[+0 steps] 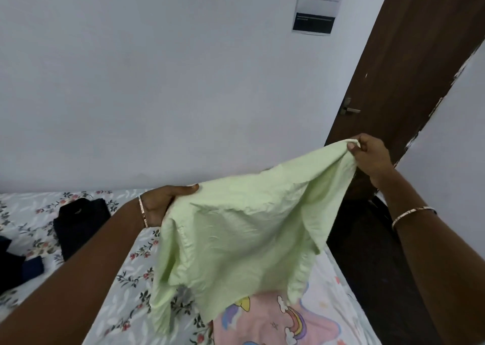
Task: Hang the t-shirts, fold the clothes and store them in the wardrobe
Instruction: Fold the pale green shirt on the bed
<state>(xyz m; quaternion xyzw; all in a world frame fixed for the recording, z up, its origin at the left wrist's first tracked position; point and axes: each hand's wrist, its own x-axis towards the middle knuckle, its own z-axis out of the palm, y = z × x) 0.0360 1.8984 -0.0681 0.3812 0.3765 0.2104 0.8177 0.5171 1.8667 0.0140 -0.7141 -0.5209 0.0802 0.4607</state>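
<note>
A pale green garment (236, 239) hangs spread in the air over the bed. My left hand (162, 203) grips its left upper edge, a bangle on the wrist. My right hand (370, 155) pinches the right upper corner, held higher and farther out. The cloth droops between the two hands and its lower hem hangs just above a pink cartoon-print garment (275, 321) lying on the bed.
The bed carries a floral sheet (126, 271). A folded black garment (78, 226) and dark blue clothes (15, 266) lie at the left. A brown door (409, 69) with a handle stands at the right, beside a white wall with a paper notice (317, 3).
</note>
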